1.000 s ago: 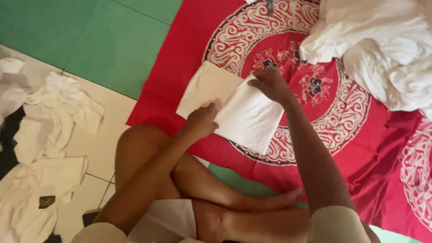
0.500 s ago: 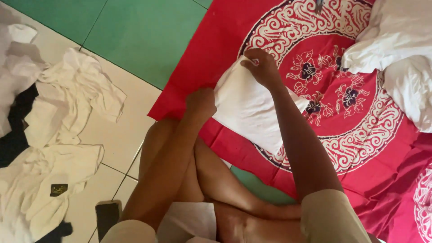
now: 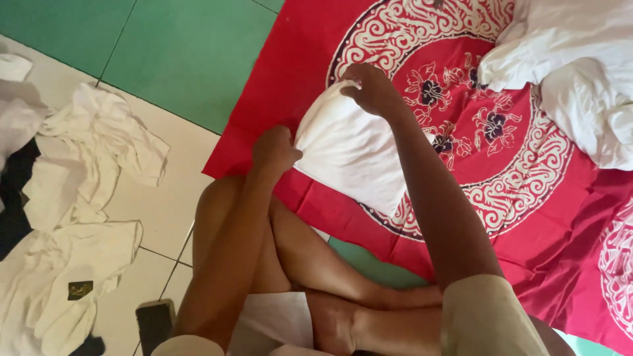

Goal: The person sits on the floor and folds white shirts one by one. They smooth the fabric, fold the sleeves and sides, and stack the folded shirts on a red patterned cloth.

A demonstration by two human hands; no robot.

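A folded white cloth (image 3: pixel 353 148) is lifted just above the red patterned sheet (image 3: pixel 527 217), held at two corners. My left hand (image 3: pixel 275 148) grips its near left corner. My right hand (image 3: pixel 370 89) pinches its far upper edge. The cloth sags between the two hands. I sit cross-legged, my bare knees (image 3: pixel 227 204) under my arms at the sheet's near edge.
A heap of white fabric (image 3: pixel 580 79) lies on the sheet at the upper right. Several crumpled white shirts (image 3: pixel 79 217) are spread on the pale tiles at left, one with a dark badge. A dark phone (image 3: pixel 155 323) lies by my knee. Green floor (image 3: pixel 171 53) runs along the top.
Both hands have picked the white cloth up off the sheet and gathered it to the left. The view has shifted right.
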